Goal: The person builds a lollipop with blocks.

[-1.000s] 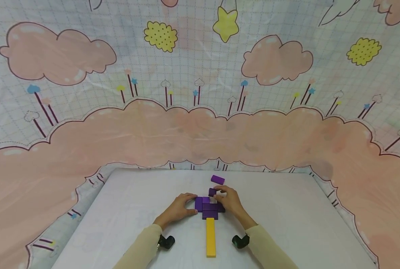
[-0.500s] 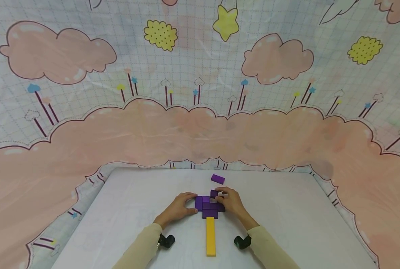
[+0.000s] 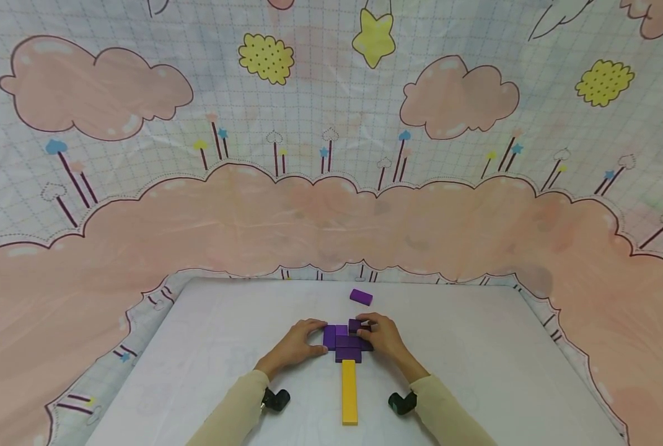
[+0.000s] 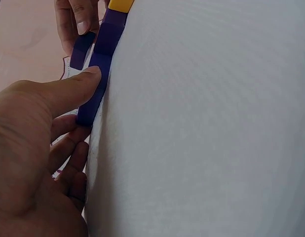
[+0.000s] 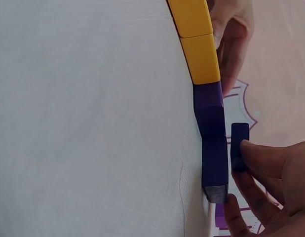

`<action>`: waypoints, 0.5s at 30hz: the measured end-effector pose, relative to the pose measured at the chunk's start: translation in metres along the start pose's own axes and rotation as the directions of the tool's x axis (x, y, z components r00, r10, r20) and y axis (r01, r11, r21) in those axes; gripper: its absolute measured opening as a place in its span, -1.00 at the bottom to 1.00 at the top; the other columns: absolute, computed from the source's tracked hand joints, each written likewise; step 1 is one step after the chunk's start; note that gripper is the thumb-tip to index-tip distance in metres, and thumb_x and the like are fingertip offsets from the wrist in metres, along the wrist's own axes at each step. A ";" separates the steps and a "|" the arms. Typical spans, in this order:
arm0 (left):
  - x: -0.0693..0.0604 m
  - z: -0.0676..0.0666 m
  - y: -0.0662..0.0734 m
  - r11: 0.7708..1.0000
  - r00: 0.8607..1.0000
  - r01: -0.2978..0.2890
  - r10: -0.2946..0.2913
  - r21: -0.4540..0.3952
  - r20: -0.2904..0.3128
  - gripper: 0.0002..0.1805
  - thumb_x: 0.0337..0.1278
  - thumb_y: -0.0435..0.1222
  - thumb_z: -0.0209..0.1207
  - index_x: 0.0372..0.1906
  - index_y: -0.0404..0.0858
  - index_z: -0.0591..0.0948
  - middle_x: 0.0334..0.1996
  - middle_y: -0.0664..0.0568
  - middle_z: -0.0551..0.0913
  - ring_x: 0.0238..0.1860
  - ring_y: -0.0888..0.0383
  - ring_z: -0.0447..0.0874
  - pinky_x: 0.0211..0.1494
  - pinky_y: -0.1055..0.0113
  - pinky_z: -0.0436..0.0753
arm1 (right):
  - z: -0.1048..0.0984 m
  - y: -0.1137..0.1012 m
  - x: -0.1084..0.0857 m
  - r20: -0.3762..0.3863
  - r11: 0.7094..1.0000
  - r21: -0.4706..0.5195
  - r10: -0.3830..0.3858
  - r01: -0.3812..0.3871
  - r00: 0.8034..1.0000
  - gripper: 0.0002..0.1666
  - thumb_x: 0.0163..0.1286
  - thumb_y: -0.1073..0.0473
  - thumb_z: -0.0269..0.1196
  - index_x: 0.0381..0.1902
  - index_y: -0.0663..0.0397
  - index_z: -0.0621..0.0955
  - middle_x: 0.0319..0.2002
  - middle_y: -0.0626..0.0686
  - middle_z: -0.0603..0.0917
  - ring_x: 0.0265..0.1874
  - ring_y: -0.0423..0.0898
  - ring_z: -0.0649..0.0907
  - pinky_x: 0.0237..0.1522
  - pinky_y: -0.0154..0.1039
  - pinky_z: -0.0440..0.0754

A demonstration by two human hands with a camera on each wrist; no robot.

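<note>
Several purple blocks point(image 3: 348, 355) lie joined on the white table. At their left end, my left hand point(image 3: 294, 348) holds an upright-set purple block point(image 3: 329, 337), thumb on its near end and fingers at its far end. My right hand point(image 3: 385, 336) pinches a dark purple block point(image 3: 354, 325) between thumb and fingers, over the right rear part of the arrangement. In the right wrist view this held block point(image 5: 240, 136) shows a gap between it and the purple row. Part of it is hidden by the fingers.
Yellow blocks point(image 3: 349, 393) form a strip running from the purple group toward the person. A loose purple block point(image 3: 361, 297) lies farther back on the white table point(image 3: 225, 328). A patterned cloth point(image 3: 331, 229) hangs behind the table.
My right hand has brought the pinched dark purple block nearer and slightly right, and the block has turned to show more of its length. The left hand stays in place.
</note>
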State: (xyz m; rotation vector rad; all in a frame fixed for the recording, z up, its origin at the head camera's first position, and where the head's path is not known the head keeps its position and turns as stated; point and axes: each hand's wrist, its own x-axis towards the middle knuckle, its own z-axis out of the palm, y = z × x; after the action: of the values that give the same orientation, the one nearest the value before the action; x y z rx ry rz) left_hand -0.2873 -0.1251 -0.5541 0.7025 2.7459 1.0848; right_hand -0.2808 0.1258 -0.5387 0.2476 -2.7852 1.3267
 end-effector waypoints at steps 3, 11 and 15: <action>-0.001 0.000 0.001 1.000 1.000 -0.010 0.010 0.004 0.001 -0.34 0.07 -0.13 0.38 0.30 -0.20 0.50 0.29 -0.11 0.52 0.37 -0.18 0.37 0.45 -0.19 0.32 | 0.000 0.000 0.000 0.003 1.000 -0.006 0.006 -0.006 1.000 -0.66 0.26 0.27 0.36 0.02 0.05 0.69 0.00 0.21 0.71 -0.06 0.11 0.67 0.05 0.08 0.67; -0.001 -0.002 0.004 1.000 1.000 -0.017 0.017 -0.007 0.001 -0.34 0.08 -0.15 0.38 0.31 -0.24 0.49 0.28 -0.13 0.52 0.37 -0.19 0.36 0.46 -0.20 0.30 | 0.002 0.000 0.001 0.011 1.000 -0.008 0.012 -0.012 1.000 -0.65 0.26 0.29 0.35 0.02 0.05 0.69 0.01 0.20 0.70 -0.04 0.10 0.65 0.12 0.12 0.62; -0.001 -0.002 0.005 1.000 1.000 -0.006 0.006 -0.006 0.004 -0.33 0.08 -0.14 0.37 0.31 -0.24 0.49 0.29 -0.12 0.51 0.37 -0.18 0.36 0.46 -0.19 0.31 | 0.002 0.001 0.001 0.013 1.000 -0.018 0.024 -0.024 1.000 -0.65 0.25 0.28 0.36 0.01 0.03 0.70 -0.01 0.18 0.71 -0.08 0.06 0.64 0.09 0.09 0.62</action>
State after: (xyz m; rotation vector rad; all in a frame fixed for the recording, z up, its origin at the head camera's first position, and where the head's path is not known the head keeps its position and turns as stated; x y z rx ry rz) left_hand -0.2849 -0.1242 -0.5496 0.7112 2.7381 1.0914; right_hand -0.2816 0.1246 -0.5406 0.2235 -2.8185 1.3100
